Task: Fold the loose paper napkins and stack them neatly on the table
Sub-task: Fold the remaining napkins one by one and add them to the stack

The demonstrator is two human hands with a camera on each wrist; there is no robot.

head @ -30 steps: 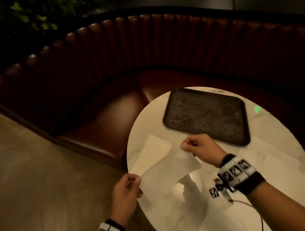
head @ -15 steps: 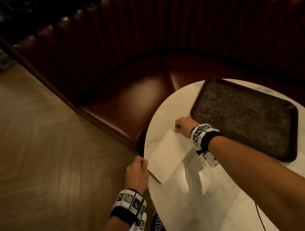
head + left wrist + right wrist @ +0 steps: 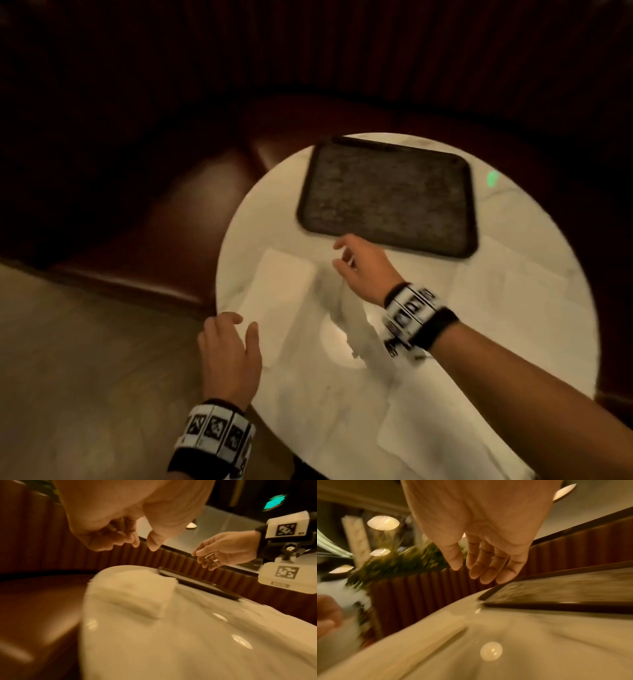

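Both hands hang loose-fingered over the table (image 3: 513,246): the napkin (image 3: 277,301) lies between left hand (image 3: 229,353) and right hand (image 3: 363,270), the tray (image 3: 387,195) just beyond the right hand

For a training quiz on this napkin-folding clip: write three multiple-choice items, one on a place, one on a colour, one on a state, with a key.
1. Where is the napkin stack?
A. on the tray
B. on the round table's left edge, by the left hand
C. on the bench seat

2. What colour is the tray?
A. white
B. bright green
C. dark brown

3. What does the right hand hold?
A. nothing
B. a napkin
C. the tray

Key: B, it lies on the white table beside the left hand. C, its surface is dark against the table. A, its fingers are spread, empty, above the table.
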